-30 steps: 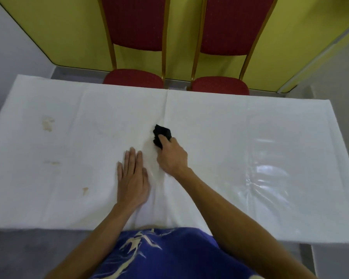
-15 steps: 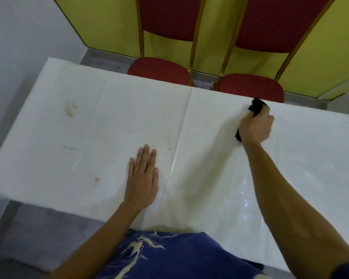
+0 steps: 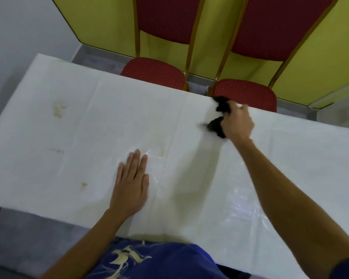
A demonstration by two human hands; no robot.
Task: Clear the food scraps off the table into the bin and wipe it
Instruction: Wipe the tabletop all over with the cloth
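While the head camera looks down over the long white plastic-covered tabletop (image 3: 290, 158), the right hand (image 3: 237, 122) is stretched out to the far edge, its fingers curled tight around a crumpled black cleaning cloth (image 3: 220, 117). That cloth is small, dark and bunched; one lump pokes out above the knuckles at the tabletop's far edge, another bulges out below the thumb side and presses on the white surface, and its outline is blurred. Nearer the body, the left hand (image 3: 131, 188) lies flat on the tabletop, palm down, fingers straight and close together, gripping nothing. Shiny wrinkles in the clear covering show just beside its fingertips and again on the near right part of the surface. Several brownish stains (image 3: 58, 108) mark the left half: a larger blotch toward the far left, a faint streak below it, and a small spot near the front edge, all well apart from the cloth. Two red upholstered chairs with gold metal frames (image 3: 155, 71) stand pushed against the far side, backed by a yellow-green wall panel (image 3: 320, 63). A blue patterned shirt (image 3: 149, 260) fills the bottom edge
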